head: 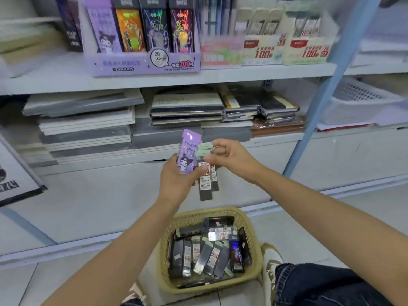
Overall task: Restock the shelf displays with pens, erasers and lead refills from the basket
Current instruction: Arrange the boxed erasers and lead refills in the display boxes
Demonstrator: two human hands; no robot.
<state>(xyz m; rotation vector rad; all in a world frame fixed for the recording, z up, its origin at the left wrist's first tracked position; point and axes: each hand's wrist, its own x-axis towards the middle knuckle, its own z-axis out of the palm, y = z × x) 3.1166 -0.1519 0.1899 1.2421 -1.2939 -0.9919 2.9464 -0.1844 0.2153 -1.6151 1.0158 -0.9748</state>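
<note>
Sorting refills above the basket [164,244], the left hand [176,180] grips a purple Kuromi pack [189,149] while the right hand [231,157] pinches two dark lead refill packs [205,184], so next each probably must go up into its matching display box [143,65] on the white shelf [265,74], above the pale tiled floor [309,228].

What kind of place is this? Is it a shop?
Probably a stationery shop: display boxes of pencil leads on the shelf, stacked notebooks below, and a basket of refill packs for restocking.
</note>
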